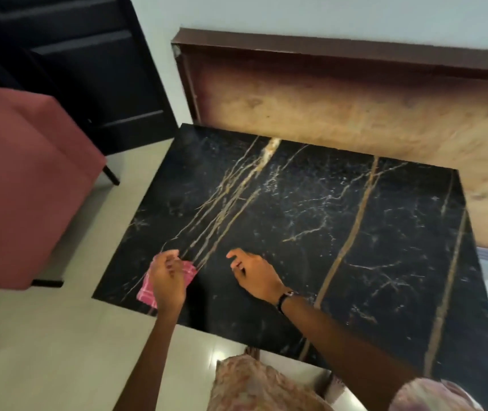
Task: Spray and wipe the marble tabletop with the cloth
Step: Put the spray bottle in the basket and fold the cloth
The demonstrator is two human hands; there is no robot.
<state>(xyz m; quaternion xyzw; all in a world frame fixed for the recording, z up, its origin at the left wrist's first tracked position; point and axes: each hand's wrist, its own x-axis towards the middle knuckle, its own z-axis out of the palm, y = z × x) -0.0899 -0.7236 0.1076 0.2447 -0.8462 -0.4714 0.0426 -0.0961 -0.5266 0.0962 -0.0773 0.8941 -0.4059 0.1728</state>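
A black marble tabletop (pixel 310 221) with gold and white veins fills the middle of the view. A pink checked cloth (pixel 190 269) lies near its front left corner. My left hand (pixel 167 281) is over the cloth with its fingers closed on it. My right hand (pixel 254 274) hovers just to the right of the cloth, fingers spread, holding nothing; a dark band sits on that wrist. No spray bottle is in view.
A red upholstered chair (pixel 23 185) stands left of the table on the pale tiled floor (pixel 59 351). A brown framed wooden panel (pixel 340 105) rises behind the table against the wall. A dark door (pixel 94 69) is at the back left.
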